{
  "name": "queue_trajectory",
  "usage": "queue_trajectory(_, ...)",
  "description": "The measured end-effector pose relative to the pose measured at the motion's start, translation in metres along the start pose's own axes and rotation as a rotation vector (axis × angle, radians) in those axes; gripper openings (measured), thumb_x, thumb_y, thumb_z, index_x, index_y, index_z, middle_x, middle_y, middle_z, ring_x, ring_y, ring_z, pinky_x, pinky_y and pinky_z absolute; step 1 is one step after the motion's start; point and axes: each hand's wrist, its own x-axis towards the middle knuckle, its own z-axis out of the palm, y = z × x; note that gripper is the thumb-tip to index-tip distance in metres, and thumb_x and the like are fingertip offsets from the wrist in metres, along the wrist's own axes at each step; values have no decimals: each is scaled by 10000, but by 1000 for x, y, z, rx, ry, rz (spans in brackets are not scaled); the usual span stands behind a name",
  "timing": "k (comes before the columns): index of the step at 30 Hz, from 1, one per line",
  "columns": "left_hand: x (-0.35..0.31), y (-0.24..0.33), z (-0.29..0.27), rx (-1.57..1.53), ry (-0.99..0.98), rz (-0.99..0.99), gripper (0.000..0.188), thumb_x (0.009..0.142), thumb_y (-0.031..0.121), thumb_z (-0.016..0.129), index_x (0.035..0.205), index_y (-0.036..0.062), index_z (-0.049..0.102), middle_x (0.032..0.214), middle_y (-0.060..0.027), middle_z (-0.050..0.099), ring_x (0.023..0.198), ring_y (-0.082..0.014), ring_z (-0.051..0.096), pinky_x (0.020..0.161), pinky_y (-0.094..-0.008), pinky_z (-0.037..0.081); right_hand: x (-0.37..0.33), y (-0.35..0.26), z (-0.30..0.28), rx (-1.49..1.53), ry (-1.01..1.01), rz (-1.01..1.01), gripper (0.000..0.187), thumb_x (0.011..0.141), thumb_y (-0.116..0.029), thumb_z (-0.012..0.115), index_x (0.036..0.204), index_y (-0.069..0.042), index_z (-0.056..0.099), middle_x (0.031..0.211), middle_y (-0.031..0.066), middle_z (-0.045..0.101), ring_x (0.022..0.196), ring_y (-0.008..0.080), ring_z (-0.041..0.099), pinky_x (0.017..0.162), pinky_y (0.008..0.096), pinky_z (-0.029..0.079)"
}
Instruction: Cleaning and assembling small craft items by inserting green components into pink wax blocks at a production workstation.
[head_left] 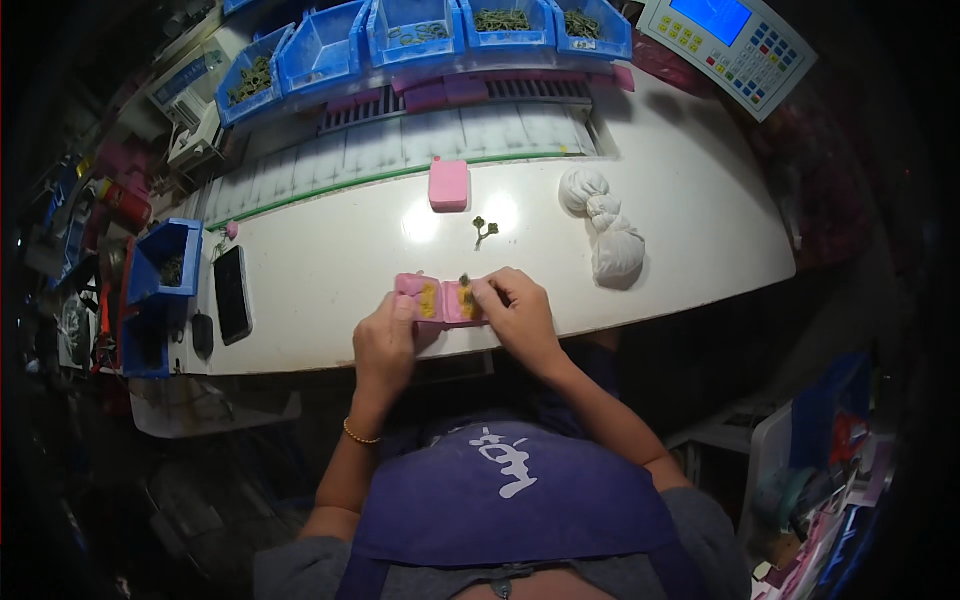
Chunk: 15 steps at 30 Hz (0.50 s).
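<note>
Mid-frame: left hand (385, 335) holds open pink mould (450, 303); dark piece (465, 282) lies left of nearer right hand (522, 312), whose grip we cannot tell.

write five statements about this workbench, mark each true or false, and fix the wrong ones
1. The left hand holds the left half of the opened pink block. True.
2. The right hand hangs away from the opened block. False: the right hand is at its right half.
3. The white cloth bundle lies to the right of the small green branched piece. True.
4. The phone lies near the table's right end. False: the phone lies near the left end of the table.
5. Blue bins stand in a row along the far side. True.
</note>
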Motion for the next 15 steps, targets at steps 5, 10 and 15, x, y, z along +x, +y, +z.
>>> queue_trajectory(5, -4, 7, 11, -211, 99, 109, 345, 914, 201, 596, 1202, 11, 608, 864, -137, 670, 628, -179, 601, 612, -325, 489, 11, -8, -2, 48, -14, 114, 340, 856, -170, 675, 1160, -25, 633, 749, 126, 599, 712, 182, 586, 644, 327, 476)
queue_trajectory(10, 13, 5, 9, -162, -91, 40, 496, 819, 39, 632, 1311, 62, 577, 837, -33, 604, 638, -57, 507, 593, -232, 441, -6, -4, -4, -197, 145, -168, 493, 806, -84, 671, 1284, -53, 552, 1022, 130, 554, 884, 261, 600, 734, 373, 493)
queue_trajectory(15, 28, -10, 0, -135, -184, 160, 439, 872, 70, 591, 1310, 41, 580, 943, -60, 638, 681, -65, 543, 627, -228, 462, -19, -15, -5, -430, -146, -255, 445, 748, -50, 648, 1188, -61, 585, 1029, 117, 604, 958, 327, 588, 801, 430, 491)
